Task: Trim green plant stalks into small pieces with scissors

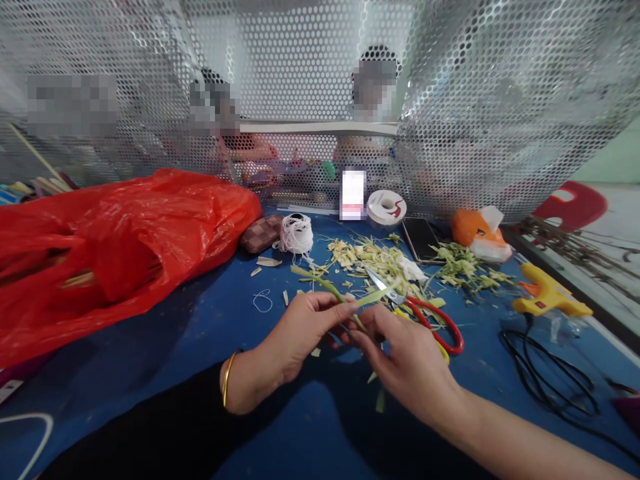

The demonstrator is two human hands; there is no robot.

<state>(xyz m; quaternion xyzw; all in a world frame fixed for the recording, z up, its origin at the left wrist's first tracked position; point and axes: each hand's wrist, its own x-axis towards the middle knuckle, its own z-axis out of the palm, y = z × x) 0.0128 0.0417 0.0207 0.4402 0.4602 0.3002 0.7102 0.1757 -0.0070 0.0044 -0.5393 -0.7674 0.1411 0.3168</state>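
Observation:
Green leaf strips (320,279) are pinched between my two hands above the blue table. My left hand (300,330), with a gold bangle at its wrist, is closed on them with the thumb on top. My right hand (407,353) grips their lower end, its fingertips close to the left ones; part of the grip is hidden. One pale strip sticks out to the upper right. Just beyond my right hand lie red-handled scissors (450,327), with their blades pointing up and left. Yellow handles (443,350) show partly beneath them. Leaf scraps (370,257) are heaped beyond the hands.
A red plastic bag (125,240) fills the left. Beyond are a checkered pouch (261,233), white string (296,233), a ribbon spool (387,208), a phone (420,239) and an orange tissue pack (479,233). A yellow glue gun (550,293) with black cable lies right. People sit behind the perforated screen (310,53).

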